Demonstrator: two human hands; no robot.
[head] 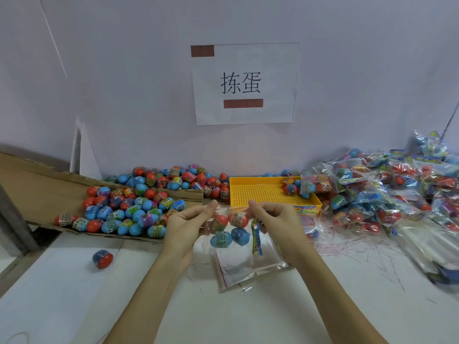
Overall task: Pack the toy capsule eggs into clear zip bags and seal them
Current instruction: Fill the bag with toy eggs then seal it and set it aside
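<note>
**A:** Both hands are up over the white table, holding a clear zip bag by its top edge. The left hand pinches the left corner between thumb and fingers, and the right hand pinches the right end of that same edge.

**B:** What's in the bag?

**A:** Four capsule eggs, two red-topped ones above, two blue ones below, plus a colourful paper strip hanging down beside them. Whether the zip is closed, I cannot tell.

**B:** And underneath?

**A:** A small stack of empty bags lies flat on the table, just below the held one.

**B:** Where's the supply?

**A:** To the left, a heap of loose eggs spills across a flattened cardboard sheet and along the wall. One stray egg sits alone on the table, well apart from the heap.

**B:** The right side?

**A:** A yellow tray just behind the hands, with a couple of eggs in its far right corner. Beyond it, a big pile of filled bags. On the wall, a paper sign with two characters.
</note>
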